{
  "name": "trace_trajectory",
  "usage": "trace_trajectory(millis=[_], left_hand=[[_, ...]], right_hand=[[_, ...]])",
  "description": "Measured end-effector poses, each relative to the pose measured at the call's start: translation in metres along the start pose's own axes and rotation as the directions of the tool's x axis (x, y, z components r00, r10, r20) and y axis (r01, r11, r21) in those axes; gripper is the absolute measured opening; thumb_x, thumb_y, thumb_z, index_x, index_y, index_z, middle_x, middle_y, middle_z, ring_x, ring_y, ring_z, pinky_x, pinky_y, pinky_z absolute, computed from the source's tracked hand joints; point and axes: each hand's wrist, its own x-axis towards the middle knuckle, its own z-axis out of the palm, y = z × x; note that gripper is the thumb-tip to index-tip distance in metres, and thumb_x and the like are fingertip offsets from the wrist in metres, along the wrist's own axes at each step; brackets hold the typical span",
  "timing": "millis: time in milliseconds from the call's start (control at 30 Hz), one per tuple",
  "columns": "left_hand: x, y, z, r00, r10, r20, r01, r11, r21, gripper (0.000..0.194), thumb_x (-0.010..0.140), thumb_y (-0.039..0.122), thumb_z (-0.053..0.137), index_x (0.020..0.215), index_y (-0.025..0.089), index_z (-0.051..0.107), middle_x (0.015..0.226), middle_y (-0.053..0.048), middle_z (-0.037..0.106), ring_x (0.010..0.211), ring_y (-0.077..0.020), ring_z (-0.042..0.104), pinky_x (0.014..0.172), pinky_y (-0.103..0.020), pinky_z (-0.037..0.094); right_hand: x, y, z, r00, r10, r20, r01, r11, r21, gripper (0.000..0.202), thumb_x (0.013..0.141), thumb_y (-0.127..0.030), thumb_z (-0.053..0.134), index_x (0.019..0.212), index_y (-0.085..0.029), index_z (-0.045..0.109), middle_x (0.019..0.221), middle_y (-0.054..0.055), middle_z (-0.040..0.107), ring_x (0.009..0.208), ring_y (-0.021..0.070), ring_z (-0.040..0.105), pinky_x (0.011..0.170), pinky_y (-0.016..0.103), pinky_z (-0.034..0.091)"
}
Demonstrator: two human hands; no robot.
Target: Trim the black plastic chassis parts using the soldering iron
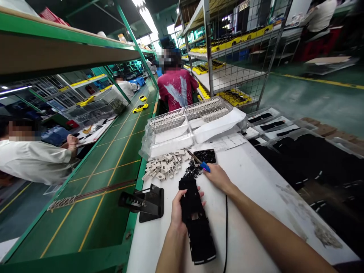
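My left hand (178, 212) is wrapped round a long black plastic part (196, 223), probably a toy car base, held over the white worktop (241, 227). Its thumb lies on the left edge and fingertips show on the right. My right hand (217, 176) grips the blue handle of a soldering iron (205, 167), its tip pointing up and left. Beneath the tip are a pile of small black pieces (193, 169) and a dark tray (205, 156) of similar pieces. Whitish plastic parts (166, 165) lie heaped to the left.
A black iron stand (152, 203) is left of my hands. Clear trays (187, 127) hold rows of whitish parts. A cable (226, 231) crosses the worktop. Black parts (315, 159) fill bins at right. The green conveyor (113, 163) carries yellow car bodies (140, 108). Co-workers sit ahead and left.
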Motion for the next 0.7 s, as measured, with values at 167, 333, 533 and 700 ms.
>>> trace_trajectory(millis=[167,333,533,700], left_hand=[[0.0,0.025,0.005,0.999,-0.019,-0.036,0.025,0.982,0.186,0.04,0.082,0.022,0.053,0.115,0.003,0.063,0.094,-0.016,0.074,0.076,-0.0232,0.071,0.063,-0.031,0.058],[-0.009,0.019,-0.015,0.998,0.011,-0.055,-0.001,0.984,0.176,0.045,0.082,0.025,0.056,0.121,0.003,0.06,0.091,-0.016,0.074,0.065,-0.0212,0.07,0.057,-0.029,0.056],[-0.01,0.004,-0.02,0.999,0.03,-0.038,-0.027,0.996,0.089,0.043,0.081,0.023,0.055,0.119,0.003,0.06,0.099,-0.016,0.073,0.077,-0.0234,0.071,0.065,-0.032,0.057],[0.0,0.022,-0.004,0.995,-0.099,0.034,0.086,0.961,0.264,0.044,0.083,0.03,0.052,0.117,0.003,0.061,0.082,-0.014,0.074,0.059,-0.0209,0.069,0.053,-0.028,0.054]], right_hand=[[0.001,-0.003,-0.001,1.0,-0.002,0.014,0.002,0.999,-0.033,0.012,0.088,-0.028,0.054,0.096,-0.022,0.062,0.095,0.006,0.07,0.084,0.0214,0.064,0.061,0.026,0.032],[0.004,-0.005,0.002,1.0,0.007,0.024,-0.006,0.999,-0.048,0.013,0.089,-0.029,0.054,0.097,-0.022,0.062,0.093,0.005,0.071,0.084,0.0217,0.064,0.063,0.026,0.033],[0.004,-0.007,0.009,1.0,0.002,0.017,-0.001,1.0,-0.019,0.015,0.089,-0.031,0.054,0.097,-0.021,0.062,0.09,0.009,0.071,0.083,0.0251,0.064,0.063,0.027,0.033],[0.003,-0.004,0.011,1.0,-0.002,-0.027,0.005,0.992,0.124,0.008,0.085,-0.026,0.057,0.089,-0.02,0.061,0.082,0.009,0.07,0.079,0.0247,0.063,0.065,0.028,0.035]])
